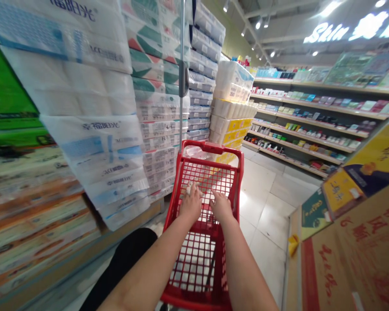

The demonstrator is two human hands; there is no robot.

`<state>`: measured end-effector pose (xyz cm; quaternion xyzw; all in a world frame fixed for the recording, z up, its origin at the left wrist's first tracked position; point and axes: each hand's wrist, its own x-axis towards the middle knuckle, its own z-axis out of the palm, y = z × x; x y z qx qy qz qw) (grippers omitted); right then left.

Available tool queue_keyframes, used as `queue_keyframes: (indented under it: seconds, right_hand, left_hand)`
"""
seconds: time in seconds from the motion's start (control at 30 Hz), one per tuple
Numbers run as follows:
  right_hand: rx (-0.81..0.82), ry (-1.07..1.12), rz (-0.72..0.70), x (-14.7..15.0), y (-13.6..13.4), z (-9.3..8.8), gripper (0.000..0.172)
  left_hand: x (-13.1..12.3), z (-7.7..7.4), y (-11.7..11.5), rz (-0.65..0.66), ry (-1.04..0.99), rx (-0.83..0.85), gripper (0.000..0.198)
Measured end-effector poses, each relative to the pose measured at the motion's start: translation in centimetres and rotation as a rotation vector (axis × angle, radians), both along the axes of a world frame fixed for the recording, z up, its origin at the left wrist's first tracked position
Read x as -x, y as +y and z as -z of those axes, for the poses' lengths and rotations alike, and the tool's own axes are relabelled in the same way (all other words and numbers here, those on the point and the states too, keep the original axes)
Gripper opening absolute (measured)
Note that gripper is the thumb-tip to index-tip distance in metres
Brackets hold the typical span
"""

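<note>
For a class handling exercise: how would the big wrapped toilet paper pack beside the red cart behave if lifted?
The toilet paper pack is probably light for its bulk, being soft paper. Its plastic wrap looks floppy, possibly slippery.

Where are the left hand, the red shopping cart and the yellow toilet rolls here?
Left hand (190, 206): head view, on the back of the hand.
Red shopping cart (214, 147): head view, on the top rim at the far end.
Yellow-wrapped toilet rolls (228, 125): head view, on the front of the stack.
</note>
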<state>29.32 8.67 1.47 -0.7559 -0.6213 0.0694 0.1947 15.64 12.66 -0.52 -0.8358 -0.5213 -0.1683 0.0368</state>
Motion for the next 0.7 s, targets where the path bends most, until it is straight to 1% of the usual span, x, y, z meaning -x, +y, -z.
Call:
queue_keyframes:
  seconds: [0.07, 0.1, 0.13, 0.23, 0.27, 0.3, 0.33, 0.43, 0.47, 0.5, 0.53, 0.6, 0.63, 0.67, 0.7]
  right_hand:
    - [0.001, 0.005, -0.007, -0.04, 0.02, -0.03, 0.049]
    - [0.000, 0.007, -0.008, -0.07, 0.02, -0.04, 0.049]
    - [0.001, 0.007, -0.008, -0.09, 0.03, -0.06, 0.049]
    - [0.011, 0.005, -0.003, -0.11, 0.05, -0.12, 0.050]
    - [0.016, 0.005, -0.003, -0.10, 0.06, -0.15, 0.050]
    - [0.018, 0.007, 0.000, -0.09, 0.07, -0.17, 0.050]
    - [0.018, 0.011, 0.001, -0.09, 0.07, -0.20, 0.050]
    - [0.009, 0.023, -0.004, -0.06, 0.02, -0.26, 0.049]
    - [0.004, 0.023, -0.005, -0.04, 0.00, -0.28, 0.048]
    - [0.001, 0.019, -0.005, -0.02, -0.03, -0.30, 0.049]
    - [0.003, 0.013, -0.004, -0.01, -0.05, -0.32, 0.049]
    - [0.010, 0.002, 0.003, 0.02, -0.06, -0.34, 0.050]
    - [0.019, 0.001, 0.005, 0.02, -0.04, -0.34, 0.051]
    - [0.025, 0.001, 0.006, 0.01, -0.02, -0.32, 0.051]
    - [0.028, 0.004, 0.007, 0.00, 0.01, -0.28, 0.051]
  left_hand:
    - [-0.18, 0.02, -0.23, 0.108, 0.042, -0.007, 0.053]
    - [-0.18, -0.03, -0.26, 0.109, 0.052, -0.004, 0.053]
    - [-0.13, -0.12, -0.22, 0.067, 0.051, -0.001, 0.054]
    - [0.10, -0.43, 0.05, -0.133, 0.011, 0.002, 0.057]
    - [0.09, -0.42, 0.06, -0.154, 0.008, 0.000, 0.057]
    - [0.01, -0.32, 0.01, -0.137, 0.017, -0.003, 0.057]
    - [-0.12, -0.15, -0.10, -0.088, 0.035, -0.005, 0.056]
    - [-0.43, 0.37, -0.37, 0.114, 0.100, -0.004, 0.057]
    - [-0.39, 0.40, -0.32, 0.137, 0.107, -0.003, 0.057]
    - [-0.27, 0.35, -0.18, 0.119, 0.103, -0.001, 0.058]
    - [-0.09, 0.22, 0.01, 0.065, 0.087, 0.001, 0.058]
    - [0.26, -0.06, 0.39, -0.090, 0.040, 0.005, 0.059]
    - [0.36, -0.12, 0.49, -0.142, 0.025, 0.006, 0.060]
    - [0.39, -0.09, 0.50, -0.153, 0.025, 0.004, 0.061]
    - [0.33, 0.03, 0.42, -0.122, 0.040, 0.000, 0.062]
